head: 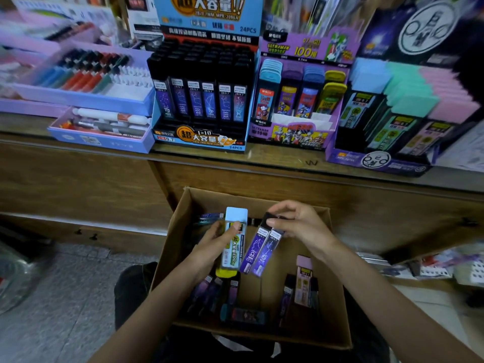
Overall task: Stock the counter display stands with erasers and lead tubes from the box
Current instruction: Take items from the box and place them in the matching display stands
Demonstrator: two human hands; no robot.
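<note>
- Over the open cardboard box (pixel 172 239) the left hand (pixel 218 243) grips a light-blue-capped lead tube (pixel 234 254). The thumb lies across its yellow-and-white label, the fingers are curled in behind it, and the cap points up toward the counter.
- Just beside it, the right hand (pixel 296 226) pinches two purple constellation tubes (pixel 258 251) by their black caps. The fingers are bent in tight, and the pair hangs side by side, slanting down and to the left.
- The blue-capped tube and the purple pair are very close. I cannot tell whether they touch.
- Down on the box floor there are loose tubes: a pink-capped tube (pixel 303 281) near the right wall, dark purple tubes (pixel 209 294) at lower left, and a teal-ended one (pixel 243 314) lying flat along the near side.
- On the wooden counter (pixel 262 158) beyond the box, a blue display stand (pixel 201 138) holds rows of black-capped constellation tubes (same look as the pair in the right hand).
- To its right is a purple Ultraman stand (pixel 288 134) with blue, purple and yellow capped packs.
- Further right, another purple stand (pixel 348 158) is stepped with blue, mint and pink caps.
- At far left sit a lavender pen tray (pixel 86 99) and a small blue box of pens (pixel 104 142) in front of it.
</note>
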